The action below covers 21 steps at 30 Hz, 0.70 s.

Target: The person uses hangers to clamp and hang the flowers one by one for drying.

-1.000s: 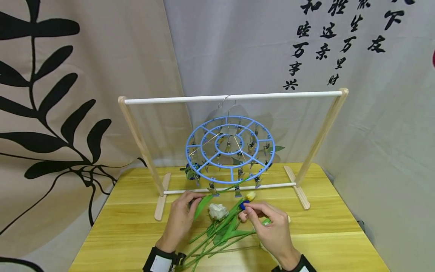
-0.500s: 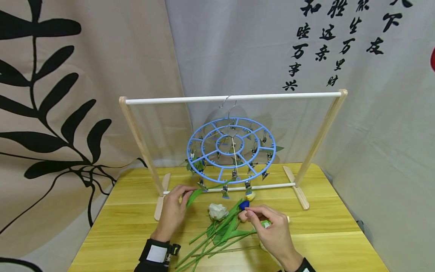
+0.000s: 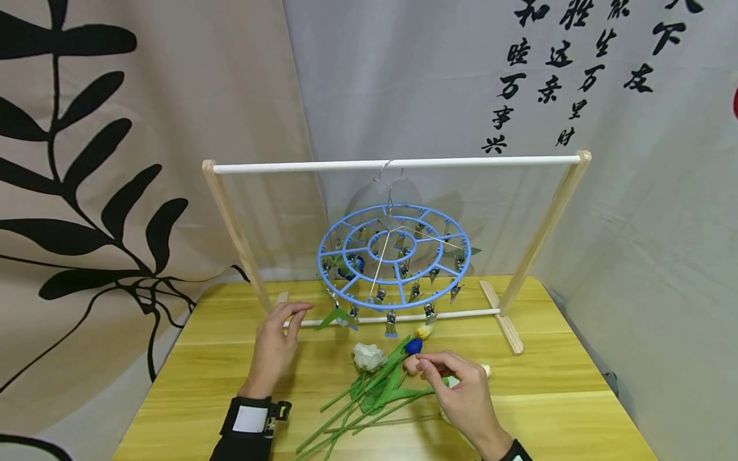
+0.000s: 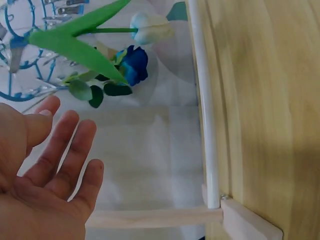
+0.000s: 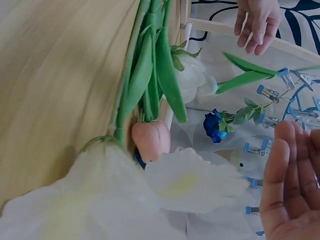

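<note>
My left hand (image 3: 273, 342) is held above the table at the left, fingers loosely extended and holding nothing. Just right of its fingertips, green leaves (image 3: 336, 317) hang from the edge of a round blue clip hanger (image 3: 391, 306). In the left wrist view these leaves belong to a white tulip (image 4: 150, 27), beside a blue rose (image 4: 134, 65) that also hangs there. My right hand (image 3: 464, 390) hovers over the right side of a flower pile, thumb near the index finger, nothing between them. The pile has a white rose (image 3: 369, 356), a blue tulip (image 3: 413, 346) and a pink tulip (image 5: 151, 140).
The hanger hooks over the white top bar (image 3: 323, 168) of a wooden stand, whose lower bar (image 3: 467, 315) runs close above the table (image 3: 196, 384). Metal clips (image 3: 391, 323) dangle around the hanger. A yellow tulip (image 3: 423, 331) lies at the pile's far end. Printed curtains stand behind.
My left hand has let go of the green leaf and drawn back left. The hanger has turned, and its clips and the blue rose have shifted. My right hand has hardly moved.
</note>
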Motion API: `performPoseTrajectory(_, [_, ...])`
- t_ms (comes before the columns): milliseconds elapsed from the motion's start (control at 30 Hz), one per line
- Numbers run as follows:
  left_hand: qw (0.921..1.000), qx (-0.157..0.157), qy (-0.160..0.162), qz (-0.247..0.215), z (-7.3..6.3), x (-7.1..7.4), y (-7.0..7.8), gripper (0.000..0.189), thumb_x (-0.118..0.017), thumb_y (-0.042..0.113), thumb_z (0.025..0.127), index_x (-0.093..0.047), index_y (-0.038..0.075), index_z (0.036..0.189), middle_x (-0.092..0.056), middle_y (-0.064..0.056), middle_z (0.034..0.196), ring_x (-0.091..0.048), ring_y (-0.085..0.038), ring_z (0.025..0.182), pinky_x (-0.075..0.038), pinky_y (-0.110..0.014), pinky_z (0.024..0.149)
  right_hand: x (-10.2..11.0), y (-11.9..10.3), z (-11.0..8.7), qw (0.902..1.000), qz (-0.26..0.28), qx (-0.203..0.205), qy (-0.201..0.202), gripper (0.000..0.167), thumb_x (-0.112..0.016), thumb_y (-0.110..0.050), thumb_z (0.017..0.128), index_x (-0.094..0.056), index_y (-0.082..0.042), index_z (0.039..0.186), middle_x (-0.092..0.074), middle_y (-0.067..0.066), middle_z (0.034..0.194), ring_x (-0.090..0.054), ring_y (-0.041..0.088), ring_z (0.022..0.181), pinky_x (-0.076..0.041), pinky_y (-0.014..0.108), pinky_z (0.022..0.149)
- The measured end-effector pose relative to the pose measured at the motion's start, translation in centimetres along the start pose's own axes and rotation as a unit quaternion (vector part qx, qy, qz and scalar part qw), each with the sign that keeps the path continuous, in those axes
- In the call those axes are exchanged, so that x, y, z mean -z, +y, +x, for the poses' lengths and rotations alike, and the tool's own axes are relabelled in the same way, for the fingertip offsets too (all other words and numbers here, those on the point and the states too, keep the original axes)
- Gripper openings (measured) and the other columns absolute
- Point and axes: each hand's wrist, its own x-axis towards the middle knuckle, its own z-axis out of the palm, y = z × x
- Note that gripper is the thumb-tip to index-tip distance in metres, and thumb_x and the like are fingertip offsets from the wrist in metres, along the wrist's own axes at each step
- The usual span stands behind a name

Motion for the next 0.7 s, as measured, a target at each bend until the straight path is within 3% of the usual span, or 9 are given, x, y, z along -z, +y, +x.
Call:
performPoseTrajectory(67, [1.0,0.002,0.009,-0.001,-0.4,0.3,0.2,0.021,-0.073,0.006,0.115,-0.085,0.011,0.131,-0.083,-0.008,0.129,-0.08,-0.033,0.126,-0.064,-0.057,0.107,0.1,0.2,-0.2,1.0,-0.002,-0.005,-0.004,0.025,-0.083,0.005,0.105,-0.088,-0.016,0.118,-0.09,0.005,0.101,-0.082,0.01,0.078,-0.066,0.019,0.071])
performPoseTrajectory(233, [0.9993,-0.017,0.025,0.022,-2.0,0.9,1.4,0.018,-0.077,0.002,0.112,-0.086,0.009,0.126,-0.084,-0.009,0.123,-0.081,-0.029,0.114,-0.067,-0.056,0.095,0.4,0.8,-0.5,0.9999,-0.013,-0.005,-0.005,0.024,-0.083,0.007,0.104,-0.088,-0.013,0.117,-0.09,0.007,0.103,-0.082,0.009,0.079,-0.066,0.019,0.071])
performPoseTrajectory(333, [0.9987,-0.018,0.016,0.046,-3.0,1.2,2.5,0.015,-0.079,0.004,0.111,-0.086,0.01,0.124,-0.083,-0.007,0.12,-0.08,-0.024,0.108,-0.069,-0.053,0.091,0.7,1.2,-0.6,0.9995,-0.026,-0.01,-0.011,0.024,-0.083,0.005,0.105,-0.088,-0.016,0.117,-0.09,0.004,0.104,-0.083,0.01,0.081,-0.066,0.018,0.073])
performPoseTrajectory(533, [0.9974,-0.005,-0.041,0.059,-5.5,1.0,4.8,0.015,-0.083,0.006,0.109,-0.087,0.013,0.121,-0.082,0.0,0.114,-0.08,-0.017,0.1,-0.07,-0.043,0.086,1.3,1.8,-1.0,0.9955,-0.081,-0.028,-0.039,0.027,-0.087,0.0,0.104,-0.088,-0.023,0.118,-0.088,-0.004,0.107,-0.079,0.003,0.085,-0.066,0.02,0.075])
performPoseTrajectory(700, [0.9902,0.021,-0.125,0.058,-7.9,-0.4,6.0,0.006,-0.086,0.016,0.108,-0.086,0.02,0.112,-0.079,0.009,0.108,-0.073,-0.003,0.092,-0.066,-0.028,0.079,1.4,1.8,-1.0,0.9898,-0.129,0.008,-0.059,0.032,-0.091,0.002,0.098,-0.088,-0.024,0.117,-0.087,-0.004,0.107,-0.078,0.002,0.092,-0.07,0.03,0.079])
